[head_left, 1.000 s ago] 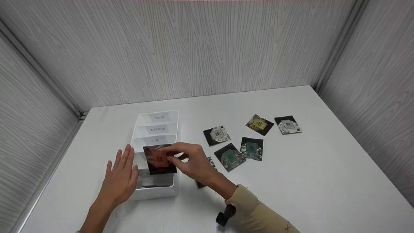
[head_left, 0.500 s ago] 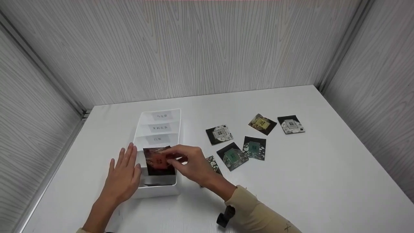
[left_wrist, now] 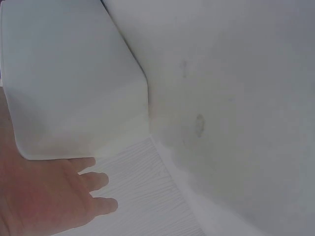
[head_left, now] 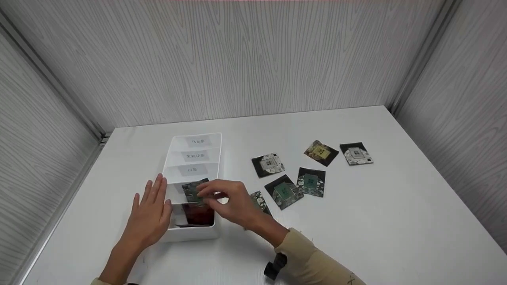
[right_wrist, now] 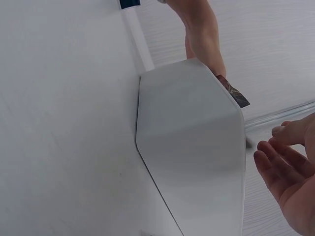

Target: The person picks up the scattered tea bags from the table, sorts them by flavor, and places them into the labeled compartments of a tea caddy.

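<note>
Pinched by its right edge in the right grip (head_left: 233,202), a dark green packet (head_left: 190,191) is held over the white box (head_left: 192,236), partly covered by fingertips. Beside the straight-fingered left grip (head_left: 147,217), a red packet (head_left: 200,215) is boxed; right of the right grip, one packet (head_left: 259,201) is half-hidden by the wrist.

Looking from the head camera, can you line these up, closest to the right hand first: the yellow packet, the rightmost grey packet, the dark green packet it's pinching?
1. The dark green packet: pinched in the right hand.
2. The yellow packet: off to the right.
3. The rightmost grey packet: right of the yellow one.
</note>
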The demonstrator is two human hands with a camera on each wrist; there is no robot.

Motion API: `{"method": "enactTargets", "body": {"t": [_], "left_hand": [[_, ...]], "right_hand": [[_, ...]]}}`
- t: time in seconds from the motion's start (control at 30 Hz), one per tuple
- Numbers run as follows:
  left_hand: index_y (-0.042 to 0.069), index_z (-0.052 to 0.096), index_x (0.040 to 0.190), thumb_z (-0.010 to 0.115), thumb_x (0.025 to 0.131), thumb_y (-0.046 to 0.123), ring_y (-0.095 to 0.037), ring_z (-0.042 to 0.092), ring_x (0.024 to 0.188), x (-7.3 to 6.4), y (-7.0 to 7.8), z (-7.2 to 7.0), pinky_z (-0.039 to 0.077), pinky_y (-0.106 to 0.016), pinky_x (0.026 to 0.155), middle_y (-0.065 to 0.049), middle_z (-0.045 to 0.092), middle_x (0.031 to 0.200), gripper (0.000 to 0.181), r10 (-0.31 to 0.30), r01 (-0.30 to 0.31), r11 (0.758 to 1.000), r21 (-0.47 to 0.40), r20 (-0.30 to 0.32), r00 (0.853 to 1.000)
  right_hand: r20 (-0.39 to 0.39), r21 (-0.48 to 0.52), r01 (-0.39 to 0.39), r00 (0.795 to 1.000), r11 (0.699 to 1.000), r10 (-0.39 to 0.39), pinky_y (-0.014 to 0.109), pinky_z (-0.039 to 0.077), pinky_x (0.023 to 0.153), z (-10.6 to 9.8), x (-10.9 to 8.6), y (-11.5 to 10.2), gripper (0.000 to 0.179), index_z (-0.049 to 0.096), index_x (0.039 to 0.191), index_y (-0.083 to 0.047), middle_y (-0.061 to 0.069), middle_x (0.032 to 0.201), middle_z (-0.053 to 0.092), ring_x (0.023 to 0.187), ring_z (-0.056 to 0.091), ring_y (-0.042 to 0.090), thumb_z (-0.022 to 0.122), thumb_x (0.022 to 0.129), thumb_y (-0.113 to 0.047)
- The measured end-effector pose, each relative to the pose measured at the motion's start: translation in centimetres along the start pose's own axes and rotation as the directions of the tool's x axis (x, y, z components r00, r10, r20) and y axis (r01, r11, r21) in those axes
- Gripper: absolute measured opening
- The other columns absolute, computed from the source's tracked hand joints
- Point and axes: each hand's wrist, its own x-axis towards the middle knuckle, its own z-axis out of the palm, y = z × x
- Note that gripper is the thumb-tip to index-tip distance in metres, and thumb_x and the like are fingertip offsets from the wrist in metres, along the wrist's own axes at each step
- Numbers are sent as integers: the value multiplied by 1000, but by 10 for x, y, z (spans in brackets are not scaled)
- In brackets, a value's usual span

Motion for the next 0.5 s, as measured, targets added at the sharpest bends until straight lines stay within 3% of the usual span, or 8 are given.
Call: {"method": "enactTargets", "body": {"t": [0.3,0.5], "left_hand": [[-2,14,162,35,110,26,-44,6,155,0,-1,0,4,-70,119,-18,10,171,64,-2,2,1000,-12,-8,1000],[-3,15,162,35,109,26,-44,8,155,-1,-2,1,5,-69,119,-19,12,170,64,-2,2,1000,-8,-7,1000]], "right_hand": [[16,-8,11,1000,1000,-10,26,59,80,-3,4,-3,17,74,106,-5,12,117,73,104,71,20,68,95,6],[57,-32,5,998,999,-3,24,58,79,-10,3,-6,21,74,109,-8,5,115,73,104,70,17,64,97,6]]}}
